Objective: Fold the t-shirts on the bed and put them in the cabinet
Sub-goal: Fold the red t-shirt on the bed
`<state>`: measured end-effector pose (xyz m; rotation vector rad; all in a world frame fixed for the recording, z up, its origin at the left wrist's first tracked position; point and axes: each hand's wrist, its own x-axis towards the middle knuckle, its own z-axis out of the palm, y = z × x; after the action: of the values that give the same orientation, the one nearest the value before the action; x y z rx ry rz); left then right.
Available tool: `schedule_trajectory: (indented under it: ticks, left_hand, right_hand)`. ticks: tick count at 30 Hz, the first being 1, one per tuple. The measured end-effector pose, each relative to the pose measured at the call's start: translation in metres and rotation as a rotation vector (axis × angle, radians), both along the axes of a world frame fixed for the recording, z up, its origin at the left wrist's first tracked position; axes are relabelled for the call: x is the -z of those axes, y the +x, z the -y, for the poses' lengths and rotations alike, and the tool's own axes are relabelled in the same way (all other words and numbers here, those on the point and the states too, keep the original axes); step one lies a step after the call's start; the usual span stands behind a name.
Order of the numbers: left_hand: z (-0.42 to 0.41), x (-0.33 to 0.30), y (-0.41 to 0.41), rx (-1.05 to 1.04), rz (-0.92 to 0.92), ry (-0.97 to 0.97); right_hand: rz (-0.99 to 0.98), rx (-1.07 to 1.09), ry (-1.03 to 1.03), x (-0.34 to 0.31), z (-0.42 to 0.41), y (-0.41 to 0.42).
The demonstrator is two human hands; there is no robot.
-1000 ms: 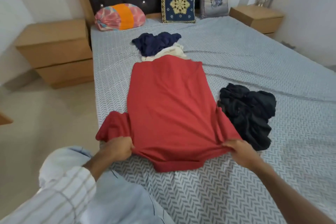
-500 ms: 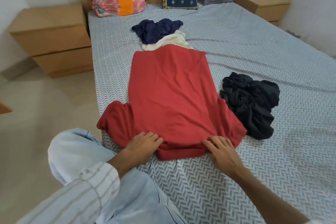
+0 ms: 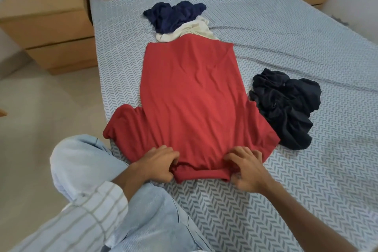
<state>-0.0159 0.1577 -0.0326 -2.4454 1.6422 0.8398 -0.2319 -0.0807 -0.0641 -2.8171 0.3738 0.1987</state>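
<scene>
Two hands are working at the near edge of a red t-shirt (image 3: pixel 190 96), which is lying spread flat in the middle of the frame on the bed (image 3: pixel 306 37), its collar end toward the lower centre and its hem toward the top. Half a second ago both hands were lying flat with straight fingers on the cloth; now the left hand (image 3: pixel 157 164) is curling its fingers and bunching the red fabric at the left end of the collar, and the right hand (image 3: pixel 246 169) is bending its fingers and pinching the fabric at the right end of the collar. A second ago the hands were further apart, gripping the shirt out at the shoulders. The camera view is also sitting lower than before, so the headboard is now cut off at the top. One sleeve of the shirt is hanging over the bed's left edge, just above the person's knee in light jeans (image 3: pixel 86 165). A white t-shirt (image 3: pixel 190 29) is peeking out from under the red hem, and a navy t-shirt (image 3: pixel 173 15) is lying crumpled against it, higher in the frame. A black t-shirt (image 3: pixel 286 106) is lying in a heap just right of the red one, touching its right sleeve. A striped sleeve (image 3: pixel 86 217) is covering the left arm at lower left.
</scene>
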Motion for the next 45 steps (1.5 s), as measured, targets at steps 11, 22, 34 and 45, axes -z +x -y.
schedule_trajectory:
  ticks: [11, 22, 34, 45]
  left_hand:
    - [0.013, -0.002, -0.007, 0.195, -0.245, 0.175]
    - [0.055, 0.009, -0.022, 0.010, -0.200, -0.174]
    - [0.150, 0.032, -0.065, 0.032, -0.337, -0.074]
    - [0.170, 0.031, -0.059, 0.000, -0.424, 0.088]
  right_hand:
    - [0.165, -0.180, 0.004, 0.013, -0.019, -0.007]
    - [0.511, 0.999, 0.321, 0.002, 0.052, -0.004]
    - [0.365, 1.595, 0.752, -0.025, 0.181, 0.066]
    - [-0.004, 1.427, -0.059, -0.044, 0.234, 0.025]
